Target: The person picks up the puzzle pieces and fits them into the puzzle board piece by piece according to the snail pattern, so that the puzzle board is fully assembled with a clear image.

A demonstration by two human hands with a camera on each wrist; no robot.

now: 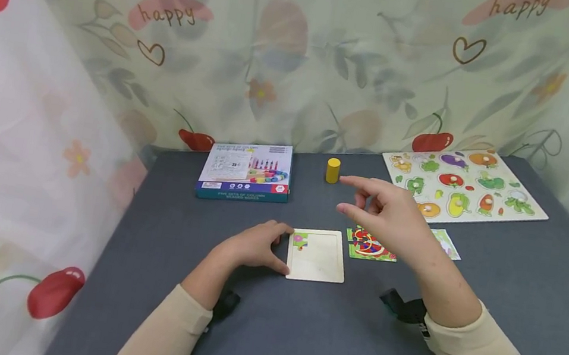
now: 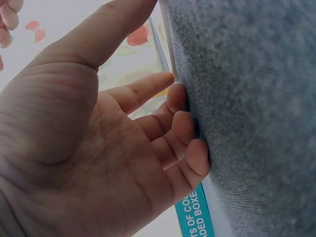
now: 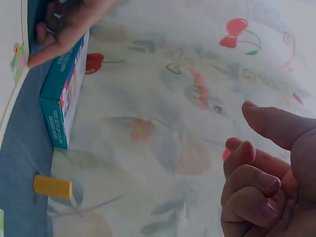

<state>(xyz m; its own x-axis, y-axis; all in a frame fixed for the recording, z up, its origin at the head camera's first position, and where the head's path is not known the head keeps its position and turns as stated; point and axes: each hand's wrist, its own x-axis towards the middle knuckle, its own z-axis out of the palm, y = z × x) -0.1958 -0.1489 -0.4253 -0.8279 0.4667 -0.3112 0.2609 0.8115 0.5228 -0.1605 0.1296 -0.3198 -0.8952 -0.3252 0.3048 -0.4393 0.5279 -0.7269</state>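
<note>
A square wooden puzzle tray (image 1: 317, 264) lies on the table, one small colourful puzzle piece (image 1: 300, 239) in its upper left corner. My left hand (image 1: 254, 243) rests beside it, index finger and thumb spread and touching the tray's left edge near its two corners. In the left wrist view its other fingers bend loosely against the cloth. My right hand (image 1: 386, 213) is raised over the table, thumb and index finger apart with nothing between them. Its remaining fingers curl inward. Red and green puzzle pieces (image 1: 369, 250) lie below it, partly hidden.
A picture card (image 1: 446, 244) lies by the right forearm. Behind stand a teal-edged box (image 1: 245, 171) and a yellow cylinder (image 1: 333, 170). A vegetable peg board (image 1: 469, 187) lies at the back right. Patterned curtains (image 1: 301, 54) enclose the table.
</note>
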